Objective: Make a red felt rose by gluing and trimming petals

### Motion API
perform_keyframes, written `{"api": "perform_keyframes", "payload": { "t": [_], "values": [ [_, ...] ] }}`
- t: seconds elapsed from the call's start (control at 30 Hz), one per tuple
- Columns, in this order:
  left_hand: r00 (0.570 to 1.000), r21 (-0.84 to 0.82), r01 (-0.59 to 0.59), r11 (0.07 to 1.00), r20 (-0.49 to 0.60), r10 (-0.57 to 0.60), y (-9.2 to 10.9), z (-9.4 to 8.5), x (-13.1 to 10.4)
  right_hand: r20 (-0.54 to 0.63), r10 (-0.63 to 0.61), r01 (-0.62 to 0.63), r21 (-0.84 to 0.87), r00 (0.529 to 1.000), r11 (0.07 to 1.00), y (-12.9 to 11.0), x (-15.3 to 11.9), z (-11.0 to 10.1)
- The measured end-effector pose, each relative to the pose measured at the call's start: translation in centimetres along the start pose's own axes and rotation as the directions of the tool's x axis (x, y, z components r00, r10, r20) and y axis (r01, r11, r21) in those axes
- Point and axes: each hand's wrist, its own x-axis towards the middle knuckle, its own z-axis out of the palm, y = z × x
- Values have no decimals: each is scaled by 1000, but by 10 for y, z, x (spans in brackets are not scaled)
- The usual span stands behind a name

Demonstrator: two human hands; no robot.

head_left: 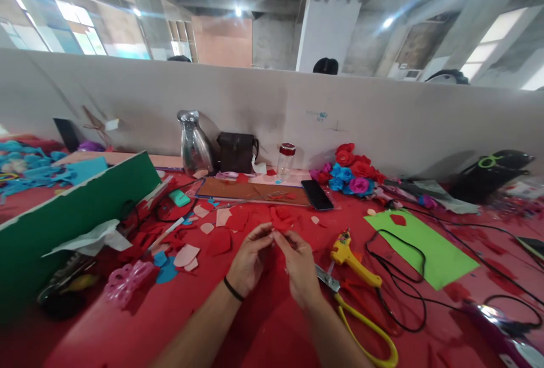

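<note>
My left hand (247,261) and my right hand (301,269) meet at the fingertips over the middle of the red table. Both are closed in a pinch on what looks like a red paper flower (281,216), whose petals stick out beyond the fingers. Its lower part is hidden by them. To the right of my right hand lie a yellow hot glue gun (353,259) and yellow-handled scissors (369,329). Loose red petals (219,242) and pale pink petals (186,255) are scattered left of my left hand.
A phone (317,194), a glass jar (286,162), a metal jug (194,144) and a dark bag (237,152) stand or lie at the back. Finished flowers (351,172) are heaped nearby. A black cord (419,277) loops by a green sheet (425,249). A green board (80,226) borders the left.
</note>
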Motion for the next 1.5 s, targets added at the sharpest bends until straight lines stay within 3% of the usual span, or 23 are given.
{"api": "perform_keyframes", "payload": {
  "t": [0.23,0.57,0.83,1.1,1.33,1.5],
  "values": [
    [997,111,-63,992,-37,67,12,3,0,70,95,-109,244,993,964,5,4,1],
    [982,200,-167,965,-50,180,16,1,1,105,21,-23,17,994,1000,7,4,-2],
    [989,138,-104,985,-92,117,12,-2,3,127,-15,25,-77,992,997,7,4,-3],
    [997,113,-62,992,-43,67,13,-2,0,143,-54,79,-179,988,981,8,5,-6],
    [1000,102,-18,995,-22,21,15,-4,3,112,20,-21,5,994,1000,3,1,0],
    [999,112,-7,994,-30,10,15,-2,2,122,32,-33,7,992,999,3,2,0]
  ]
}}
